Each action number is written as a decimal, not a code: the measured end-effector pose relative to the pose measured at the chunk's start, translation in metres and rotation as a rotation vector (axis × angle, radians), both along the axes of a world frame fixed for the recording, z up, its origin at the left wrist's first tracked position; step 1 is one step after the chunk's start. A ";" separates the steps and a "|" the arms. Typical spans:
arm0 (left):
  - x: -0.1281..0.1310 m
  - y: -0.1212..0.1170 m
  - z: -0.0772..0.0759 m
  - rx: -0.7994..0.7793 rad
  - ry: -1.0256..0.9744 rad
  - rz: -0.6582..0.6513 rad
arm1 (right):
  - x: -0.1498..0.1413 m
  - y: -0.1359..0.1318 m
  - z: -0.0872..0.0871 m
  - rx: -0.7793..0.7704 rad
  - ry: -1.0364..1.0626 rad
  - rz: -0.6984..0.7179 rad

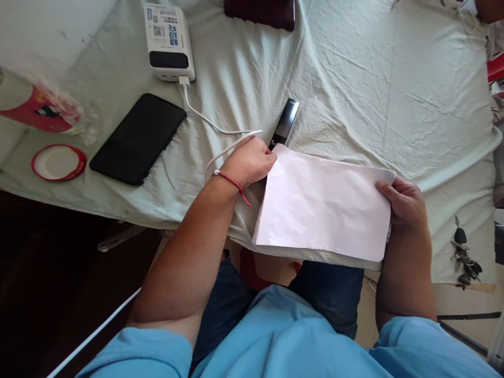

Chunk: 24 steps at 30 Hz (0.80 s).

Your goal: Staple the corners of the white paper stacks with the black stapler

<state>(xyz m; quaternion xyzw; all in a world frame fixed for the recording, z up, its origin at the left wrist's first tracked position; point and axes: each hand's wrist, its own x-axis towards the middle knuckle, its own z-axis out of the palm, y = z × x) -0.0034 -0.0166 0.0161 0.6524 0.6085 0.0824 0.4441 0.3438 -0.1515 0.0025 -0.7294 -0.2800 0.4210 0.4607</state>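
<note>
A stack of blank white paper sheets (pixel 325 202) lies at the front edge of the cloth-covered table, slightly tilted. My left hand (pixel 252 160), with a red string bracelet at the wrist, pinches the upper left corner of the paper. At the upper right corner my right hand (pixel 405 199) grips the sheets, thumb on top and fingers underneath. Just beyond my left hand lies a slim black device with a glossy screen (pixel 286 122), its near end partly hidden. A white cable (pixel 220 127) passes by the left wrist.
A white power bank (pixel 169 42) with the cable plugged in stands at the back left. Near it are a black tablet or phone (pixel 137 139), a red-rimmed tape roll (pixel 59 163) and a plastic-wrapped pack (pixel 37 102). Keys (pixel 464 257) lie at the right; a dark red item (pixel 260 11) sits behind.
</note>
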 end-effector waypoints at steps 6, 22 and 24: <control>-0.001 0.003 -0.019 -0.006 -0.101 0.061 | 0.001 0.000 -0.002 -0.002 0.002 0.016; 0.001 0.003 -0.012 0.032 -0.033 0.028 | -0.004 -0.002 0.004 -0.019 0.003 -0.013; 0.000 0.003 -0.014 0.039 -0.056 0.037 | -0.005 -0.002 0.004 0.001 -0.006 -0.003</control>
